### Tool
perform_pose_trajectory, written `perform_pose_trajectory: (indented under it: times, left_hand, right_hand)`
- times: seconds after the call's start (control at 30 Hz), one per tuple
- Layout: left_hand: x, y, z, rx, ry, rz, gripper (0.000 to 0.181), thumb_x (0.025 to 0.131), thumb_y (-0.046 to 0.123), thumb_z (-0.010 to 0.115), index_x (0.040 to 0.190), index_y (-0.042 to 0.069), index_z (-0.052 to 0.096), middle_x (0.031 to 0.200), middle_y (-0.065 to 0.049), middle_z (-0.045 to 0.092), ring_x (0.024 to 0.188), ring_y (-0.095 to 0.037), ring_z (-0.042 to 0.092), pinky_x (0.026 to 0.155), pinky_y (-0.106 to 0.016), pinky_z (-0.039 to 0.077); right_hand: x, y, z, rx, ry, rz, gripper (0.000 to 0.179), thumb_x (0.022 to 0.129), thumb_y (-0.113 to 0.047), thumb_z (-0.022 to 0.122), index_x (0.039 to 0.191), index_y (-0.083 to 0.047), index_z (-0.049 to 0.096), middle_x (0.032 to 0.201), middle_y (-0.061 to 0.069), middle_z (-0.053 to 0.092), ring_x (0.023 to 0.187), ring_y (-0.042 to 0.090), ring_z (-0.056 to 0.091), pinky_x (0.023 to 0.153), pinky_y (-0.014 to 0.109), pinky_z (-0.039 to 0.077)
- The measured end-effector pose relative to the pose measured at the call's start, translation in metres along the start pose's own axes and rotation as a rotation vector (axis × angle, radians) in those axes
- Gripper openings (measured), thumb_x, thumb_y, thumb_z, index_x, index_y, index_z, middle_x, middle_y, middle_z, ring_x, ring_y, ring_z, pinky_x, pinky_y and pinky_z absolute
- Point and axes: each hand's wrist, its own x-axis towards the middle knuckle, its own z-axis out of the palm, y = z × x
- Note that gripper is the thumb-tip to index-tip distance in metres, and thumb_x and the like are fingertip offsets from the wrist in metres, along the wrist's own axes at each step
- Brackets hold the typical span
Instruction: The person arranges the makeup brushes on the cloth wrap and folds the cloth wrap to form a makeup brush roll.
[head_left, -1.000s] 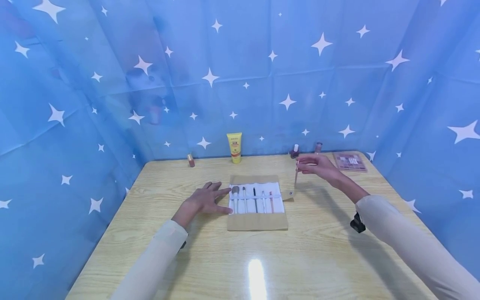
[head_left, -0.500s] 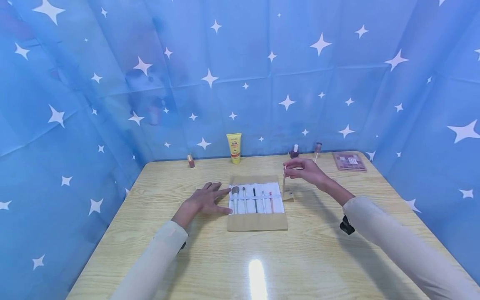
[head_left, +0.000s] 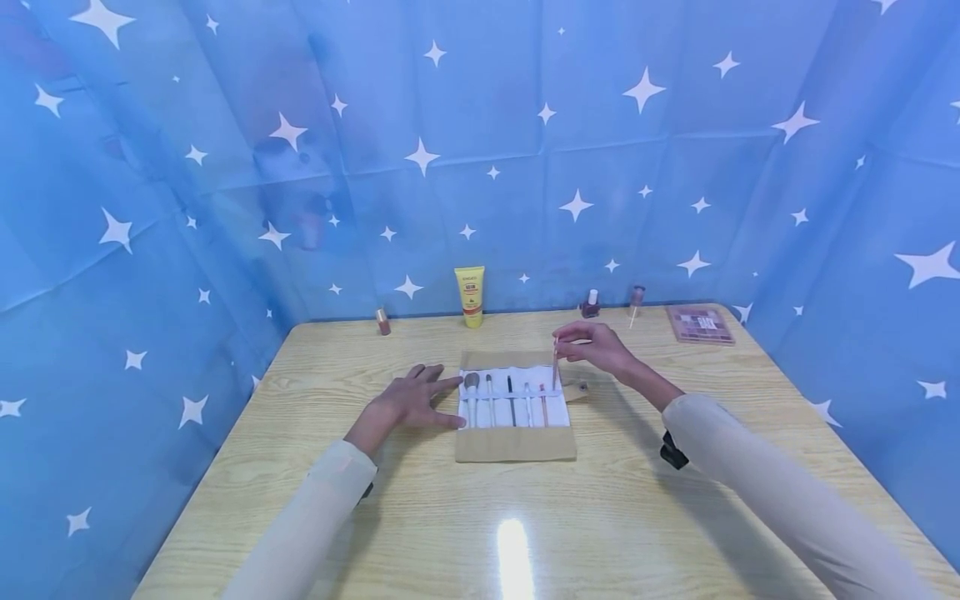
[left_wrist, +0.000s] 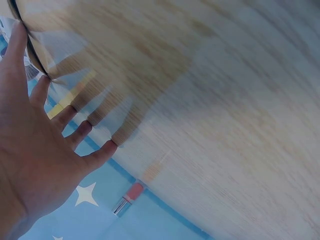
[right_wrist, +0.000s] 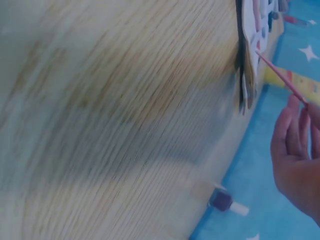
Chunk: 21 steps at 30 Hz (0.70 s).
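Note:
An unrolled tan brush case with a white lining lies mid-table. Several makeup brushes stand side by side under its elastic band. My right hand pinches a thin pink makeup brush by its upper end, held nearly upright over the case's right side. In the right wrist view, the lower tip of that pink brush meets or nearly meets the lining; contact is hard to tell. My left hand rests with spread fingers on the case's left edge, thumb and forefinger touching it.
Along the back edge stand a small lipstick, a yellow tube, a dark nail polish bottle and a slim tube with a dark cap. An eyeshadow palette lies at the back right. A starry blue curtain surrounds the table.
My right hand has moved left with the pink brush, from right of the case's snap tab to over the lining's right end. The left hand has stayed in place.

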Motion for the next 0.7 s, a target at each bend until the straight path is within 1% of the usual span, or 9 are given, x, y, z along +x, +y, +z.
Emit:
perform_pose_trajectory:
  times: [0.23, 0.37, 0.47, 0.6, 0.7]
  left_hand:
    - [0.0011, 0.0011, 0.0, -0.004, 0.0, -0.001, 0.095, 0.083, 0.087, 0.055, 0.163, 0.042, 0.031, 0.173, -0.005, 0.02, 0.159, -0.036, 0.014, 0.119, -0.072, 0.021]
    - [0.0024, 0.0004, 0.0002, 0.007, 0.002, 0.0, 0.096, 0.082, 0.089, 0.054, 0.163, 0.043, 0.03, 0.173, -0.005, 0.02, 0.159, -0.036, 0.014, 0.119, -0.072, 0.021]
    - [0.003, -0.0005, 0.0004, 0.015, 0.002, -0.001, 0.096, 0.082, 0.089, 0.053, 0.163, 0.043, 0.03, 0.173, -0.005, 0.02, 0.159, -0.035, 0.014, 0.119, -0.071, 0.022]
    - [0.0023, -0.0007, 0.0002, 0.013, -0.001, -0.007, 0.096, 0.082, 0.089, 0.054, 0.163, 0.044, 0.03, 0.173, -0.005, 0.02, 0.159, -0.035, 0.014, 0.119, -0.07, 0.022]
    - [0.0018, -0.0007, 0.0006, 0.008, -0.002, -0.008, 0.096, 0.082, 0.088, 0.054, 0.163, 0.044, 0.03, 0.173, -0.005, 0.02, 0.159, -0.035, 0.014, 0.119, -0.07, 0.022]
  right_hand:
    - [0.0033, 0.0028, 0.0054, -0.02, -0.012, 0.029, 0.041, 0.103, -0.008, 0.065, 0.137, 0.012, 0.057, 0.129, 0.032, 0.065, 0.115, 0.043, 0.066, 0.098, 0.054, 0.055]
    - [0.0035, 0.0031, 0.0067, -0.036, -0.022, 0.038, 0.041, 0.103, -0.009, 0.066, 0.137, 0.012, 0.056, 0.126, 0.031, 0.066, 0.11, 0.037, 0.07, 0.095, 0.052, 0.057]
    - [0.0031, 0.0033, 0.008, -0.048, -0.024, 0.04, 0.039, 0.103, -0.009, 0.066, 0.134, 0.012, 0.058, 0.121, 0.031, 0.068, 0.103, 0.031, 0.073, 0.093, 0.053, 0.058]
    - [0.0034, 0.0064, 0.0096, -0.071, -0.048, 0.056, 0.037, 0.102, -0.009, 0.068, 0.13, 0.013, 0.06, 0.117, 0.029, 0.07, 0.101, 0.032, 0.074, 0.092, 0.053, 0.059]
    - [0.0045, 0.0102, 0.0107, -0.119, -0.076, 0.083, 0.038, 0.101, -0.012, 0.07, 0.13, 0.011, 0.062, 0.115, 0.025, 0.072, 0.102, 0.03, 0.073, 0.088, 0.046, 0.06]
